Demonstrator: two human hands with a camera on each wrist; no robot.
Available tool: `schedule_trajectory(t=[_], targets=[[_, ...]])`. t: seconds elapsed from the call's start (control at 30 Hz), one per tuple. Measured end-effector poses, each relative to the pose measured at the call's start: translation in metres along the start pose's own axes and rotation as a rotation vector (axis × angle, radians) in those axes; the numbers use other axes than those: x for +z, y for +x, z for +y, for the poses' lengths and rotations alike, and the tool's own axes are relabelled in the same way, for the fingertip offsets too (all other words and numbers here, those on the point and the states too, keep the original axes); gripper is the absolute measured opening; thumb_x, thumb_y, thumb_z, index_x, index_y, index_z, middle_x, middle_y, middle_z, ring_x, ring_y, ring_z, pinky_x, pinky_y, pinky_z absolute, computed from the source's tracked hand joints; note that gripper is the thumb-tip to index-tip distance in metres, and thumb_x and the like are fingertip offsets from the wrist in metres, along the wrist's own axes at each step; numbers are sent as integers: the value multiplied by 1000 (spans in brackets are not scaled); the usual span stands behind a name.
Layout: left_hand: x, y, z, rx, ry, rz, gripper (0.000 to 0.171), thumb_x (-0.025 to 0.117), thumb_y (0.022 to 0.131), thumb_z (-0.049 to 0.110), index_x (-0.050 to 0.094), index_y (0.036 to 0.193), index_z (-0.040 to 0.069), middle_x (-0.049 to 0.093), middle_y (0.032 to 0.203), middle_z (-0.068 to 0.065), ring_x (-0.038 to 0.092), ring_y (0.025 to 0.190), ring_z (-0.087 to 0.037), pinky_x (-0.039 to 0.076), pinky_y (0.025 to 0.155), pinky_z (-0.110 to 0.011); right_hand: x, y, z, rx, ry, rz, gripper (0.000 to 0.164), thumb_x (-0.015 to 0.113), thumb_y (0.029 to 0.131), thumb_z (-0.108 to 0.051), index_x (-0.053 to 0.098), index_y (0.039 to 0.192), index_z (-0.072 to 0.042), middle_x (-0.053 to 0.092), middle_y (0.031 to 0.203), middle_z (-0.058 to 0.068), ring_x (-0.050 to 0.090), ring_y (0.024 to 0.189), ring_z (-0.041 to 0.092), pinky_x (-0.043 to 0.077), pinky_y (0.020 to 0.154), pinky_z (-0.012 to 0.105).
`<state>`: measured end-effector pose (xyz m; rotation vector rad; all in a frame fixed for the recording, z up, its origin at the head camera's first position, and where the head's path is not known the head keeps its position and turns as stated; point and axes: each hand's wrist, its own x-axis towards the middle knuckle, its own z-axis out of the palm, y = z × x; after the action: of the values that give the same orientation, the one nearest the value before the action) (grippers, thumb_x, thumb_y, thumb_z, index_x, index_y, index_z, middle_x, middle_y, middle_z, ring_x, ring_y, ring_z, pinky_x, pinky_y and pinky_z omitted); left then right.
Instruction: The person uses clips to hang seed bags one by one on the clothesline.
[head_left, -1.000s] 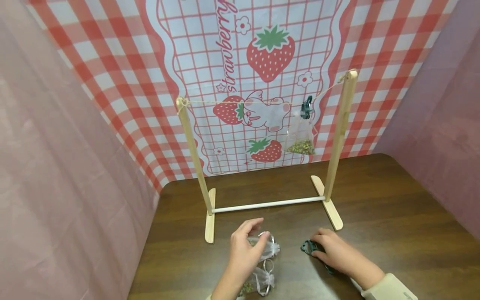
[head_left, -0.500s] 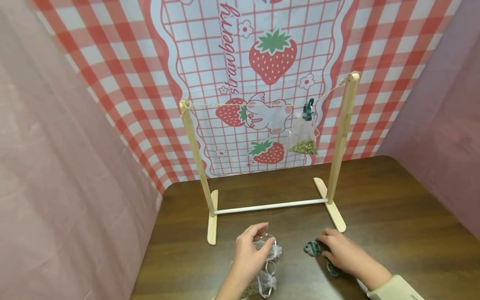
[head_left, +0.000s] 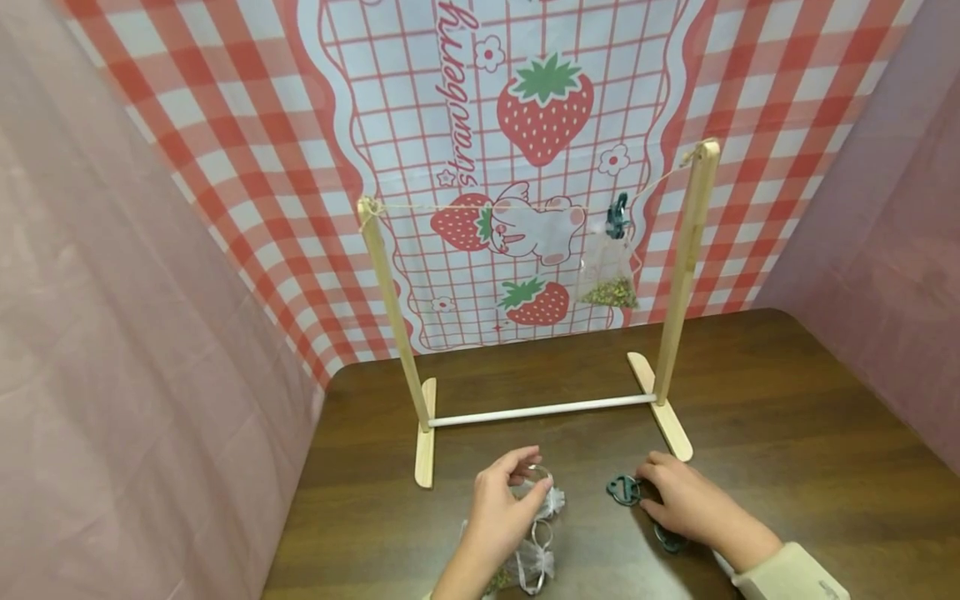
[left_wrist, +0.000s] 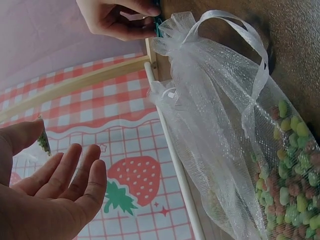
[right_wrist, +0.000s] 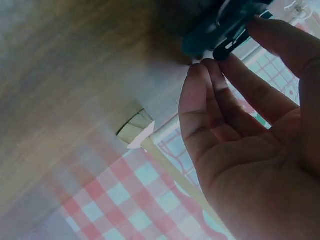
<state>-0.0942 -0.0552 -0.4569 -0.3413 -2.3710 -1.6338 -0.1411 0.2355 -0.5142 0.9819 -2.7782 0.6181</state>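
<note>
My left hand (head_left: 504, 500) hovers over two sheer white drawstring bags, its fingers loosely bent around nothing. In the left wrist view the nearer bag (left_wrist: 220, 95) shows green and reddish pebble-like bits through its mesh. The second bag (head_left: 550, 500) lies partly behind the hand. To the right, my right hand (head_left: 686, 500) pinches the edge of a dark green clip (head_left: 622, 490) on the table between thumb and fingertips. Another green clip (head_left: 670, 538) lies beneath that hand, partly hidden. In the right wrist view, thumb and fingertips meet the green clip (right_wrist: 215, 32).
A wooden stand with a left post (head_left: 393, 321), a right post (head_left: 684, 275) and a white bottom bar (head_left: 540, 411) stands behind the hands. A string (head_left: 450, 207) joins the post tops. From it a green clip (head_left: 617, 217) holds a filled mesh bag (head_left: 609, 271).
The right hand has shifted slightly right, showing more of the first green clip and the second clip below it. The left hand keeps about the same place over the bags.
</note>
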Motion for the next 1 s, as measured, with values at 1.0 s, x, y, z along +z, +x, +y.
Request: schedule_trajectory(t=[1.0], targets=[[3, 5, 4, 45, 73, -253, 51, 85, 85, 15, 67, 130, 2, 71, 116, -5, 67, 93, -12, 56, 82, -30, -51, 39, -74, -318, 212, 234, 32, 83, 76, -7, 69, 104, -9, 62, 99, -9, 59, 85, 5, 54, 70, 25]])
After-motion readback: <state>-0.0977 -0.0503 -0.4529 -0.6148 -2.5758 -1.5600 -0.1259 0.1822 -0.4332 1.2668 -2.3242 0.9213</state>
